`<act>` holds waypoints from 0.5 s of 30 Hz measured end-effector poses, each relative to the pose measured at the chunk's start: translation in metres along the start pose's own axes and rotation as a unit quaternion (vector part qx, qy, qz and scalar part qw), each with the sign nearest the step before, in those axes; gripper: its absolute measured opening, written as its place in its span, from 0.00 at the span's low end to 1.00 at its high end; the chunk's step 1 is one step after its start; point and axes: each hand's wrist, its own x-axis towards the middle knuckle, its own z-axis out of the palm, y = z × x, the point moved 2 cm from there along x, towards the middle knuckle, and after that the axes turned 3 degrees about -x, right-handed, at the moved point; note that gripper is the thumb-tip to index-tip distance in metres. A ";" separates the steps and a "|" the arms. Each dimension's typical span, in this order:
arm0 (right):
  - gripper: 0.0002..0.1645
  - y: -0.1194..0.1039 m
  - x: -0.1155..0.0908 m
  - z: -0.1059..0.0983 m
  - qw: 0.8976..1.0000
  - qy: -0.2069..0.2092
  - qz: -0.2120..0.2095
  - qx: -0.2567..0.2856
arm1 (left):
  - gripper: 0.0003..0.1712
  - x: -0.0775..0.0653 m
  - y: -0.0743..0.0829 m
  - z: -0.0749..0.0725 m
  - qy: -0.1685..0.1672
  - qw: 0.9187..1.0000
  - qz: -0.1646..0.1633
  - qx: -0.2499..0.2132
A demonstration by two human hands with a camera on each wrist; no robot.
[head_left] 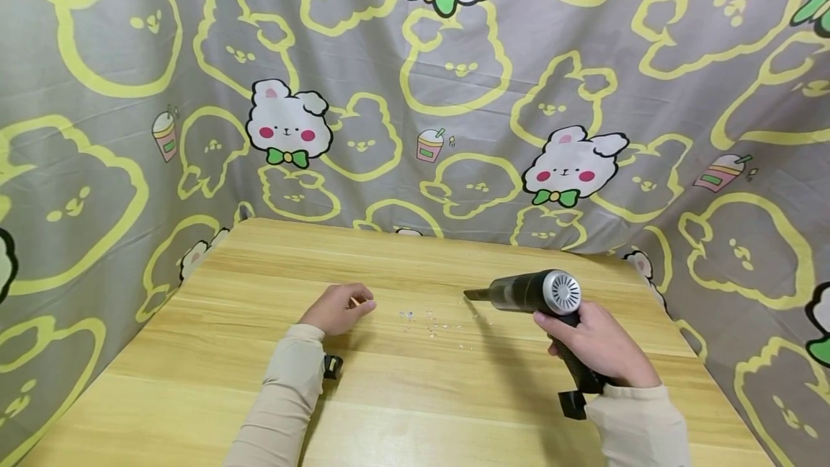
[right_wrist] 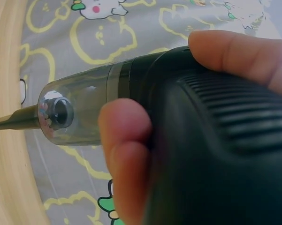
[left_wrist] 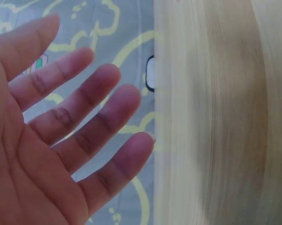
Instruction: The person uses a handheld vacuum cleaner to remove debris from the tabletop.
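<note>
Flecks (head_left: 430,316) on wooden table (head_left: 402,395), patterned curtain (head_left: 369,56) behind

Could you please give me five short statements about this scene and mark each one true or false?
1. The right hand grips a handheld vacuum. True.
2. The left hand is holding a cloth. False: the left hand is free, its fingers spread and holding nothing.
3. Small scraps lie on the wooden table. True.
4. The vacuum's nozzle points toward the person's right. False: the nozzle points toward their left.
5. The curtain behind the table is plain white. False: the curtain is grey, printed with yellow outlines and white rabbits.
</note>
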 end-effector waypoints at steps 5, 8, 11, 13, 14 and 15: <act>0.25 0.002 -0.002 -0.003 1.000 -0.007 0.005 -0.008 | 0.16 0.001 0.001 0.001 -0.001 1.000 0.007 0.010; 0.26 0.003 -0.003 -0.005 1.000 -0.010 0.005 -0.012 | 0.17 0.001 0.002 0.002 0.000 1.000 0.013 0.011; 0.26 0.003 -0.005 -0.007 1.000 -0.013 0.007 -0.009 | 0.17 0.002 0.004 0.002 0.003 1.000 0.020 0.015; 0.27 0.003 -0.005 -0.008 1.000 -0.013 0.009 -0.008 | 0.15 0.002 0.005 0.002 0.001 1.000 0.019 0.019; 0.27 0.004 -0.006 -0.009 1.000 -0.014 0.009 -0.007 | 0.13 0.002 0.004 0.003 -0.002 1.000 0.015 0.022; 0.26 0.004 -0.006 -0.009 1.000 -0.014 0.009 -0.007 | 0.12 0.002 0.004 0.003 -0.006 1.000 0.010 0.027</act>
